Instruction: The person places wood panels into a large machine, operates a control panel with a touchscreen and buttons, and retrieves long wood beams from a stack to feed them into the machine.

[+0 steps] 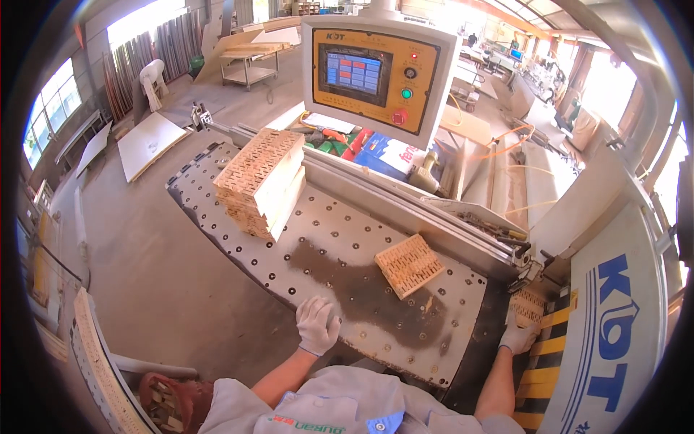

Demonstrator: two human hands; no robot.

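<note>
My right hand (519, 336), in a pale work glove, grips a slotted wooden board (528, 307) beside the striped machine housing at the right. The far end of that board sits by the end of the metal fence. My left hand (318, 325), also gloved, rests at the near edge of the perforated metal table (361, 334), fingers loosely bent and nothing visible in them. A second slotted wooden board (409, 266) lies flat and angled on the table between my hands. Farther left, a tall stack of similar boards (262, 181) stands on the table.
A control panel (376, 76) with a lit screen hangs above the table's far side. The metal fence (405, 206) runs along the back, with tools and a blue box (394, 155) behind it. Yellow-black stripes (546, 362) mark the machine side at right. A red bin (170, 401) holds wood offcuts.
</note>
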